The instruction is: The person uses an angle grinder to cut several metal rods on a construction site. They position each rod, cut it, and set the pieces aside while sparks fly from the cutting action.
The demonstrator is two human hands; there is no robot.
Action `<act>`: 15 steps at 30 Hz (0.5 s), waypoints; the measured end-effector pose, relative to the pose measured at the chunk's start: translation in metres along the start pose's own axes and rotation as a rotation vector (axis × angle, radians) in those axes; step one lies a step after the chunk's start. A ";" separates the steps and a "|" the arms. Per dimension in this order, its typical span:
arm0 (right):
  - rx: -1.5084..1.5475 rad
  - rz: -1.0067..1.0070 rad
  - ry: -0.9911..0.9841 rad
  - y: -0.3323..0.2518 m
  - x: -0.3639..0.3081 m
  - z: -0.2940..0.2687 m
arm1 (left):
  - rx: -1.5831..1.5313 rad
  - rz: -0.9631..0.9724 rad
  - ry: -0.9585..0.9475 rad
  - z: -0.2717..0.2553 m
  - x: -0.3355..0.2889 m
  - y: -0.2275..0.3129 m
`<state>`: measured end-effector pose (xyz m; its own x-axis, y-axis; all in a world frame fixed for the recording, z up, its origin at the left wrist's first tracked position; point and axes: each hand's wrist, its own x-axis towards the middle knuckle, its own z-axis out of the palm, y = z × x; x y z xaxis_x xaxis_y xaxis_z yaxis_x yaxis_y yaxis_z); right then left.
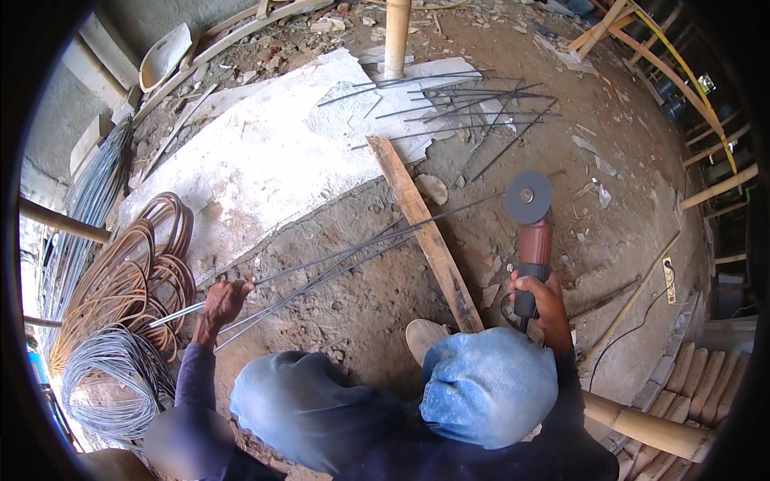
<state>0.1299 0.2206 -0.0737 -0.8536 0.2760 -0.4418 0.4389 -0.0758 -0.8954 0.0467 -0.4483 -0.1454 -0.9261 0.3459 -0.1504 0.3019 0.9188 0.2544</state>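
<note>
My left hand [224, 305] is closed around a long thin steel rod [321, 262] that runs up to the right across a wooden plank [417, 212]. Two or so more rods lie beside it, also resting over the plank. At the right, my right hand [544, 298] grips the dark rear handle of an angle grinder [535, 244], red in the middle. Its flat grey disc [529, 196] faces up, near the far end of the held rod. Beyond the plank, several short dark rods [449, 112] lie scattered over a white sheet [281, 136] and the dirt.
Brown rod coils [164, 268], a grey wire coil [112, 389] and a bundle of long grey rods [90, 196] lie at the left. A bamboo post [397, 40] stands ahead. At the right are a power strip [669, 280] with a cable, a bamboo pole [650, 425] and stacked tiles [696, 381].
</note>
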 end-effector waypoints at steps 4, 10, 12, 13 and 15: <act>-0.010 0.009 -0.015 -0.001 0.000 0.000 | -0.004 -0.051 -0.186 -0.002 -0.002 -0.002; 0.042 -0.007 -0.066 0.009 -0.001 0.015 | -0.191 -0.209 -0.411 0.036 -0.010 -0.001; -0.027 -0.037 -0.092 0.017 0.003 0.019 | -0.237 -0.187 -0.409 0.045 -0.013 -0.001; -0.056 -0.065 -0.123 0.022 0.006 0.020 | -0.221 -0.189 -0.407 0.048 -0.015 -0.001; -0.157 -0.091 -0.156 0.031 0.013 0.024 | -0.174 -0.245 -0.427 0.050 -0.021 0.001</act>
<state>0.1254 0.1985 -0.1091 -0.9193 0.1228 -0.3738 0.3859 0.0957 -0.9176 0.0775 -0.4453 -0.1903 -0.7793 0.2052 -0.5921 0.0123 0.9497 0.3129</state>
